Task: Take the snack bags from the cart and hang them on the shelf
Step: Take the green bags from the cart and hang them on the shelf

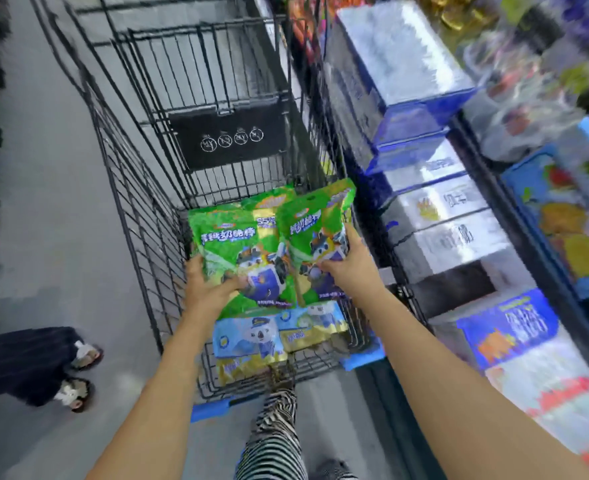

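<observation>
We grip two green snack bags over the black wire cart (pixel 132 202), one in each hand. Our left hand (pixel 208 289) is curled round the lower left corner of the left green bag (pixel 230 247), with the thumb on its printed front. Our right hand (pixel 350 263) pinches the lower edge of the right green bag (pixel 312 226), which overlaps the first. Both bags are held face up, above the blue snack bags (pixel 248 337) that lie in the near end of the cart. The shelf (pixel 459 223) stands just to the right of the cart, stacked with blurred boxes. Our striped trouser leg (pixel 279 420) shows below, and another person's sandalled feet (pixel 78 372) stand at the left.
</observation>
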Available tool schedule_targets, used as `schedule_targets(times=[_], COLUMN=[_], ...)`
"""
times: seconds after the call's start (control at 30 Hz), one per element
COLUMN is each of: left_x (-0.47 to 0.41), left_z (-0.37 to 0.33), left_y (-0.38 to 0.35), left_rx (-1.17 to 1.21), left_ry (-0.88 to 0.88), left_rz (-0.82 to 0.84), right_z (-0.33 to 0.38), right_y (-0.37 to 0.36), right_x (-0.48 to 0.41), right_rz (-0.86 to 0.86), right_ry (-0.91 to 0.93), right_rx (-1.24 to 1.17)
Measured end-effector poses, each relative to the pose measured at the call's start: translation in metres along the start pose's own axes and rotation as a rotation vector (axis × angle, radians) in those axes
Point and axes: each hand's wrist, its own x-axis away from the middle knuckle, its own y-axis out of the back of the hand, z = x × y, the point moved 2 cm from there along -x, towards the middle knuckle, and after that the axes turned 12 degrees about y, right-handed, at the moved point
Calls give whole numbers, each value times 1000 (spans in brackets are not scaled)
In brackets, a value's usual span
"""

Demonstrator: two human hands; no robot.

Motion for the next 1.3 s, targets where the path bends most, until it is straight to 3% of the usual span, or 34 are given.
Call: schedule_targets(times=[0.2,0.37,0.67,0.77,1.0,1.3], left_x=[100,188,281,305,328,302], left_z=[9,26,71,87,131,178], left_y=[-27,-79,-198,-234,-301,-378], left_rx=[-6,3,-121,-193,-395,-425], left_ry=[-161,-255,-225,-230,-231,-322], left_rz=[88,235,704,844,1001,1203], right_z=[-24,-70,-161,-191,-248,-333], right_y=[82,151,239,247,237,228], right_x=[110,203,364,410,479,492], right_rz=[-169,-291,-647,-790,-1034,-1244], right_ry=[21,-25,-235,-295,-398,-264], right_rx=[-295,-396,-563,-633,-736,-777])
